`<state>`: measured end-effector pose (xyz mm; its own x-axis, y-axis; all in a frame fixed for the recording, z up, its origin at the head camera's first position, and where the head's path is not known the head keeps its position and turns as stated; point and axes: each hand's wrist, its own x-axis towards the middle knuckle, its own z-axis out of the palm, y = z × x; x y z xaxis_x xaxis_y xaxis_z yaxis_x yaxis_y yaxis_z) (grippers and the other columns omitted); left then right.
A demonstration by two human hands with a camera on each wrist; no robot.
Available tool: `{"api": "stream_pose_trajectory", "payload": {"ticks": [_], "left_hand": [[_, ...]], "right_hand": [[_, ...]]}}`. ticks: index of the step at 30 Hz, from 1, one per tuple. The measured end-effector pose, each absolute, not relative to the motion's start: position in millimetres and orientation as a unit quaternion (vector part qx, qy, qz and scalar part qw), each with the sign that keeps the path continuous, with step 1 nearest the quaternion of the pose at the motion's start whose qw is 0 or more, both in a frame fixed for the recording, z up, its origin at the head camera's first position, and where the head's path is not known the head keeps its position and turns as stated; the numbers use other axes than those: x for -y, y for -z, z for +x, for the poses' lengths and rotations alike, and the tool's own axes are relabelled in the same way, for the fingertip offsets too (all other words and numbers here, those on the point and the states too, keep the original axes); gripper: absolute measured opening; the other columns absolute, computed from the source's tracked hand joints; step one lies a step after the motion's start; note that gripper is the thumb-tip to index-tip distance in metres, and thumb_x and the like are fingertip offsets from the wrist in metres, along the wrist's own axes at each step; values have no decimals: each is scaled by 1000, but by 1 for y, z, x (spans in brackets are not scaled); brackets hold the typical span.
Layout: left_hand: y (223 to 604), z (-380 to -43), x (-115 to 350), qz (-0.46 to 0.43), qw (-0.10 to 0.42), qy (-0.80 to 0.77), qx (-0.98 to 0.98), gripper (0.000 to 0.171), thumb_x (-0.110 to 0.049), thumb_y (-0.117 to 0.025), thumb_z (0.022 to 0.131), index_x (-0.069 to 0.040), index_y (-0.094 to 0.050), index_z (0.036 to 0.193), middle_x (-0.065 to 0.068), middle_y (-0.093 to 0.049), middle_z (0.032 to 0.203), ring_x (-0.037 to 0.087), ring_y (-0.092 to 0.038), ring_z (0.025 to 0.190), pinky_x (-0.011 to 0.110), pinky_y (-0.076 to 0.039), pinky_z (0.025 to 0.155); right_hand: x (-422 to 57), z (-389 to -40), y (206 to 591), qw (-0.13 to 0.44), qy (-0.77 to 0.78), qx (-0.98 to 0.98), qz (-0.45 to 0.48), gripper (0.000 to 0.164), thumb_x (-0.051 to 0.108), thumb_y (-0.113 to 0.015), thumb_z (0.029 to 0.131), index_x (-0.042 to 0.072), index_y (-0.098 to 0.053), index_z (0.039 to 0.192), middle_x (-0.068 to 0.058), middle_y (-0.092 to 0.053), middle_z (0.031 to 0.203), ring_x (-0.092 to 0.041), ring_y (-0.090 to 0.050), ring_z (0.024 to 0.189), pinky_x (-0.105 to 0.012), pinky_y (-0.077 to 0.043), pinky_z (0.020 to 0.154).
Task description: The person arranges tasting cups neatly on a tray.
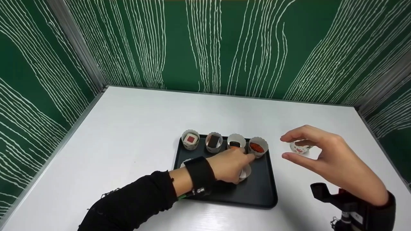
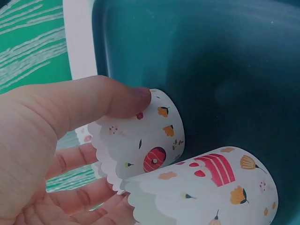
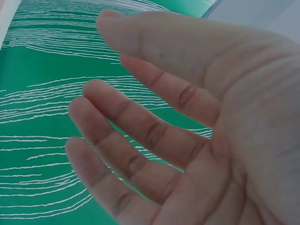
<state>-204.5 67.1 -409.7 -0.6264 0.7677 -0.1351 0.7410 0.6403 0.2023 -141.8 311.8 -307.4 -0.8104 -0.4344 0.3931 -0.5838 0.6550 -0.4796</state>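
Observation:
My left hand (image 1: 229,165) reaches over the black tray (image 1: 253,194). In the left wrist view it pinches a paper baking cup (image 2: 133,133), thumb on the near side and fingers on the far side. A second printed paper cup (image 2: 201,187) leans close beside that one. In the head view, a white cup (image 1: 246,172) shows partly beneath the left hand. My right hand (image 1: 335,160) hovers over the table at the right, thumb and fingers spread apart, holding nothing. Behind its fingers stands another printed paper cup (image 1: 299,149), partly hidden.
Along the tray's back edge stand several filled cups: one with a red-and-white piece (image 1: 190,139), one with a black piece (image 1: 213,141), one with an orange-red filling (image 1: 257,147). Another cup (image 1: 184,163) is mostly covered by the left wrist. Green panels (image 1: 175,41) surround the white table (image 1: 144,112).

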Motion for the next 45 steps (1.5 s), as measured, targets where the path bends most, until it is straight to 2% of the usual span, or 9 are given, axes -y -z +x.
{"api": "stream_pose_trajectory", "payload": {"ticks": [5,12,17,21,25,28,35,40,45], "left_hand": [[410,-205,-66,422,103,-70,-898,52,-18,-89,85,-13,-63,129,5,-70,114,15,-64,105,22,-57,83],[408,-205,-63,426,101,-84,-895,58,-16,-90,83,-14,-62,133,7,-68,118,17,-63,107,22,-56,83],[402,-207,-59,416,107,-97,-898,70,-29,-92,84,-16,-58,145,8,-65,124,20,-64,109,26,-57,89],[396,-208,-51,421,101,-125,-893,77,-44,-90,86,-16,-56,149,8,-64,123,17,-63,100,27,-56,87],[391,-205,-41,432,84,-164,-883,78,-53,-87,87,-17,-55,148,6,-61,121,15,-57,96,26,-52,83],[385,-202,-35,426,66,-190,-882,76,-56,-84,90,-17,-55,149,5,-60,123,15,-57,100,26,-52,87],[364,-198,-18,393,22,-247,-885,66,-51,-79,96,-16,-57,148,8,-64,126,17,-61,101,36,-56,89],[358,-192,-2,390,-34,-285,-875,57,-39,-73,103,-8,-60,148,11,-67,127,23,-66,111,37,-58,99],[355,-183,14,378,-87,-306,-869,53,-34,-69,106,-7,-60,150,12,-69,129,24,-69,117,39,-59,102]], "right_hand": [[-312,-144,308,119,-297,906,276,45,4,-91,84,31,-76,117,15,-75,113,7,-68,104,-6,-52,86],[-314,-146,309,108,-291,914,262,37,11,-87,90,33,-75,117,17,-74,113,5,-69,100,-9,-54,79],[-315,-148,310,112,-284,916,261,35,11,-86,91,32,-75,116,17,-74,112,7,-67,100,-5,-51,84],[-315,-150,312,110,-284,917,259,32,12,-85,92,31,-75,116,17,-74,111,7,-66,101,-3,-49,87],[-316,-150,313,105,-284,918,254,29,15,-84,94,31,-75,116,17,-74,112,7,-66,101,-3,-49,88],[-316,-151,314,102,-283,919,255,27,16,-83,95,32,-75,115,17,-74,112,7,-67,101,-3,-49,87],[-318,-155,316,96,-284,919,256,26,15,-83,95,30,-75,115,17,-74,112,6,-68,99,-4,-50,88],[-319,-157,319,90,-280,922,252,25,17,-83,95,29,-75,115,17,-74,111,5,-68,98,-4,-50,87],[-320,-158,320,85,-280,923,250,25,18,-83,96,30,-74,115,17,-74,111,4,-70,98,-5,-50,87]]}}
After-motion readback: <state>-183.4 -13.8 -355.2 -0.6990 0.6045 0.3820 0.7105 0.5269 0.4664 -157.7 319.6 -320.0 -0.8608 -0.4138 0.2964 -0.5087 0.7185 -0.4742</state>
